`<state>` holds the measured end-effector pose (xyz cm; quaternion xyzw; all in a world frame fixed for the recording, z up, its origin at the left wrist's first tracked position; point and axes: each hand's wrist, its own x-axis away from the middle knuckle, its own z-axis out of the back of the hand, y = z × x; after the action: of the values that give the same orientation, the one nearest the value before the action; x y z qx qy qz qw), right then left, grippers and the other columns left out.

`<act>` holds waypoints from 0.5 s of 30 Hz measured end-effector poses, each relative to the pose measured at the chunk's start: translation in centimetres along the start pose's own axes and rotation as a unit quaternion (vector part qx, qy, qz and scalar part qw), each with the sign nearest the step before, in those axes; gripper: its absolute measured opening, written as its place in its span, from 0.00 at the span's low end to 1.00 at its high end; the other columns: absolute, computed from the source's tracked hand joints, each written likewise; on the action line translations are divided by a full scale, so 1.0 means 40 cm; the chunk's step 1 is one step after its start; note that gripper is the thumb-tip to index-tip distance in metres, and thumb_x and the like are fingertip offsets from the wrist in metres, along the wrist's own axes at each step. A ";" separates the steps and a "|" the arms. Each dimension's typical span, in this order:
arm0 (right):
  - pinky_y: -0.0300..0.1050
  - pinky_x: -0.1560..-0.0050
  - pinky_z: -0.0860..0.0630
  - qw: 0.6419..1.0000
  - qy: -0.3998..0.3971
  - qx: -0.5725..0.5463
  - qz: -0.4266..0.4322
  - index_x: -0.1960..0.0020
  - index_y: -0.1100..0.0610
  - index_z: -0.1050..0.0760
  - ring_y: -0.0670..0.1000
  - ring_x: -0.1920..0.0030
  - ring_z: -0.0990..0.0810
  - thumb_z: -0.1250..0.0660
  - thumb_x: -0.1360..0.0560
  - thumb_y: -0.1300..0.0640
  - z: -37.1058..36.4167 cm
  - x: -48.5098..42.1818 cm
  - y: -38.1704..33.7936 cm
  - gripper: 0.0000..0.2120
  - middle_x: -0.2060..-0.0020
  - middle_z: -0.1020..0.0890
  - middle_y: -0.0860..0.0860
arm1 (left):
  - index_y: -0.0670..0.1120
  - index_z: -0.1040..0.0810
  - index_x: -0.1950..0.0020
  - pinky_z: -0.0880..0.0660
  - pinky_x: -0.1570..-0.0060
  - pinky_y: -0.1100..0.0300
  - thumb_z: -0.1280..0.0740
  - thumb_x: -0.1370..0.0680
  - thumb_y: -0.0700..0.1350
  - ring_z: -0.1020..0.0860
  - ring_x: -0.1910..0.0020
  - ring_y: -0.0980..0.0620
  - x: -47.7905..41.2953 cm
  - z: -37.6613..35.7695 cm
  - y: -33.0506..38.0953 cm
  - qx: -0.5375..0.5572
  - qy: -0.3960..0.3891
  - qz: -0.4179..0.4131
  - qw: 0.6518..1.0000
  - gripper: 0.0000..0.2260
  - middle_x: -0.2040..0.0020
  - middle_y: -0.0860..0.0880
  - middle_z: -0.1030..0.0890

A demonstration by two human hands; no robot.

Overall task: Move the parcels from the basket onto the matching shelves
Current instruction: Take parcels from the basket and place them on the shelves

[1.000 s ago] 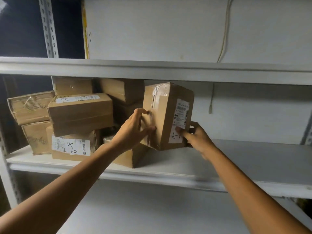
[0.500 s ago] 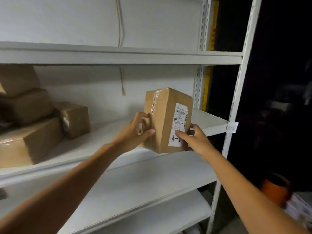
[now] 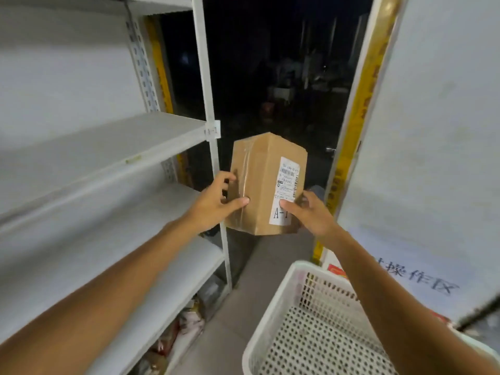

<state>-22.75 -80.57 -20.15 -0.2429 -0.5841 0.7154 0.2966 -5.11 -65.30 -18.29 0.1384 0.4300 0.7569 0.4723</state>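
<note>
The cardboard parcel (image 3: 266,185), labelled A-1, was held upright in the air by the left hand (image 3: 215,203) and the right hand (image 3: 311,212), beside the shelf post's A-1 tag (image 3: 212,130), above the white basket (image 3: 270,320).

One parcel (image 3: 261,182), one basket (image 3: 266,320), one shelf tag (image 3: 212,130).

1. A wide-angle view from the person's head, facing forward and down along both arms.
2. It is near: the left hand (image 3: 213,204) and right hand (image 3: 313,215), holding a box (image 3: 259,174), sit mid-frame.
3. Shelves (image 3: 108,144) lie left of the hands; a basket (image 3: 281,293) sits below the right hand.
</note>
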 end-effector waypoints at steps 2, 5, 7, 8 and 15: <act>0.43 0.46 0.22 0.999 0.021 0.010 -0.024 0.37 0.54 0.29 0.47 0.44 0.20 0.30 0.25 0.49 0.049 0.025 0.050 0.20 0.45 0.19 0.45 | 0.57 0.37 0.38 0.24 0.52 0.58 0.30 0.28 0.57 0.25 0.46 0.53 -0.020 -0.083 -0.005 0.040 -0.024 0.009 0.999 0.24 0.45 0.58 0.29; 0.45 0.47 0.20 0.998 0.024 0.020 -0.060 0.38 0.55 0.27 0.48 0.47 0.18 0.32 0.23 0.50 0.103 0.059 0.130 0.16 0.46 0.17 0.47 | 0.57 0.36 0.38 0.24 0.53 0.58 0.28 0.30 0.56 0.25 0.46 0.52 -0.041 -0.185 -0.028 0.093 -0.064 0.035 0.993 0.25 0.43 0.53 0.28; 0.54 0.44 0.21 0.992 0.044 0.037 -0.112 0.40 0.60 0.28 0.54 0.46 0.18 0.32 0.24 0.49 0.127 0.080 0.186 0.19 0.45 0.19 0.53 | 0.57 0.36 0.37 0.22 0.51 0.53 0.26 0.32 0.55 0.24 0.46 0.50 -0.048 -0.246 -0.058 0.110 -0.100 0.052 0.987 0.28 0.41 0.50 0.28; 0.56 0.43 0.21 0.988 0.052 0.042 -0.136 0.40 0.63 0.29 0.56 0.46 0.19 0.32 0.24 0.49 0.135 0.090 0.213 0.20 0.44 0.20 0.56 | 0.58 0.37 0.37 0.22 0.51 0.53 0.25 0.33 0.55 0.24 0.46 0.50 -0.049 -0.272 -0.073 0.112 -0.119 0.060 0.985 0.29 0.40 0.50 0.29; 0.61 0.41 0.24 0.963 0.077 0.020 -0.258 0.42 0.66 0.30 0.63 0.45 0.21 0.34 0.22 0.55 0.139 0.157 0.394 0.16 0.46 0.20 0.61 | 0.57 0.50 0.23 0.28 0.37 0.46 0.24 0.38 0.61 0.29 0.40 0.52 -0.042 -0.463 -0.197 0.098 -0.242 0.153 0.953 0.51 0.36 0.53 0.32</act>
<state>-33.25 -82.19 -34.51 -0.1323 -0.5884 0.6050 0.5199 -10.96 -74.88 -35.09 0.4272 0.3485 0.7182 0.4246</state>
